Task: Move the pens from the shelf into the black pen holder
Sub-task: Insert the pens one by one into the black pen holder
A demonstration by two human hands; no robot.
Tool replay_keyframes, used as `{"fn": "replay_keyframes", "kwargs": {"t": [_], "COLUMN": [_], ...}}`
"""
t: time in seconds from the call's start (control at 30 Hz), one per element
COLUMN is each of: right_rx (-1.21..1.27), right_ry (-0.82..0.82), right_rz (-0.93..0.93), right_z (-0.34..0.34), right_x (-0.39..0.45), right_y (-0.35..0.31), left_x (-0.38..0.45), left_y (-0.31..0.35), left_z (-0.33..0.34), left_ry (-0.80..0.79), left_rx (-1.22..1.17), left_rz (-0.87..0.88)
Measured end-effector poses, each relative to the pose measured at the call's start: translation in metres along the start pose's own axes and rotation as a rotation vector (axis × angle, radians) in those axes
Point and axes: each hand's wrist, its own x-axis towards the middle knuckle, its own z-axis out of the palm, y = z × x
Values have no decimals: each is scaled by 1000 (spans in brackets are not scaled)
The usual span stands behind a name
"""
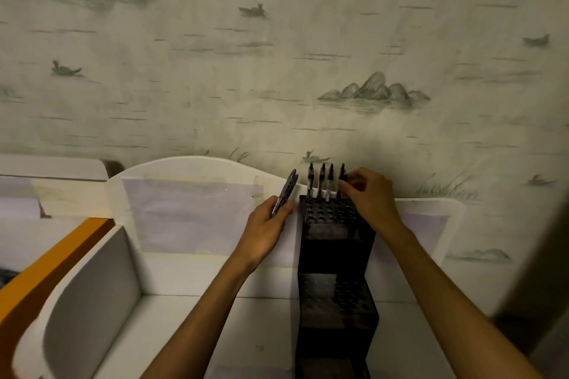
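A black stepped pen holder (335, 255) with rows of round holes stands on the white shelf (191, 317) against the back panel. Three pens (321, 180) stand upright in its top back row. My right hand (368, 197) pinches a fourth pen (342, 174) at the right end of that row, its lower end in or at a hole. To the left of the holder, my left hand (266, 226) grips a small bundle of dark pens (286, 194), tips pointing up and right.
The shelf has a white curved back panel (197, 194) and a curved left side wall (92, 286). An orange edge (46, 268) runs along the far left. Patterned wallpaper (277, 55) fills the background. A dark blurred object (535, 271) is at the right edge.
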Motion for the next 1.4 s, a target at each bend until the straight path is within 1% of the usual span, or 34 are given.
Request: {"fn": "replay_keyframes", "kwargs": {"t": [0.23, 0.33, 0.4, 0.5, 0.57, 0.63, 0.8, 0.87, 0.93, 1.0, 1.1, 1.2, 1.27, 1.4], "right_rx": [-24, -18, -16, 21, 81, 124, 184, 81, -73, -141, -188, -277, -319, -384], "right_ry": [-10, -2, 28, 124, 133, 42, -328, -404, -407, -377, -337, -344, -334, -232], "right_rz": [2, 28, 43, 35, 23, 24, -69, -154, -290, -386, -455, -538, -561, -563], "right_z": [0, -3, -7, -14, -17, -16, -12, -11, -8, -4, -2, 3, 5, 1], "right_x": [-1, -2, -3, -5, -7, -8, -9, -11, -12, -13, -12, -13, -14, -14], "right_y": [-3, -4, -5, -11, -19, -29, -43, -46, -48, -48, -47, -49, -51, -53], "left_x": [-1, 1, 2, 3, 3, 4, 5, 5, 5, 5, 5, 5, 4, 6], "left_y": [0, -1, -1, -1, 0, 0, 1, 1, 1, 2, 2, 3, 3, -1], "left_z": [3, 3, 2, 3, 5, 6, 9, 9, 9, 9, 7, 8, 9, 5], "left_ry": [-4, 8, 4, -9, -29, -41, -49, -58, -59, -50, -42, -31, -31, -39], "left_rx": [10, 25, 24, 8, 17, 32, 107, 124, 141, 165, 190, 199, 206, 222], "left_rz": [66, 66, 47, 35, 48, 73, 146, 163, 169, 176, 189, 194, 207, 197]}}
